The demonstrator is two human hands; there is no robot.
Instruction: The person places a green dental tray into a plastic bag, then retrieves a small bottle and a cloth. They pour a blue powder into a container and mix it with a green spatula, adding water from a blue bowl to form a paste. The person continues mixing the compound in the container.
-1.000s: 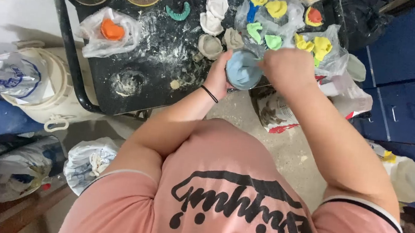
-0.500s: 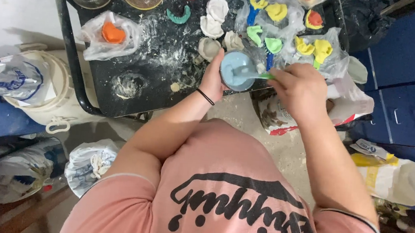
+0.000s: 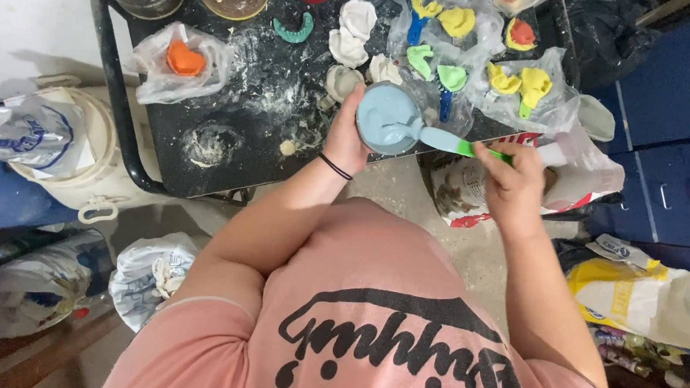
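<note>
Standing at the near edge of a black, powder-dusted tray table (image 3: 226,139), person in a pink shirt (image 3: 367,335). White bucket (image 3: 76,165) left of the table, blue cabinet (image 3: 677,138) at right. Clear bags of coloured dental trays (image 3: 486,65) lie on the table's far right. Left hand (image 3: 345,136) wraps closed around a blue mixing bowl (image 3: 388,119), held over the table's near edge, filled with pale blue paste. Right hand (image 3: 514,179) grips shut on a green-handled spatula (image 3: 451,143), its blade in the paste.
</note>
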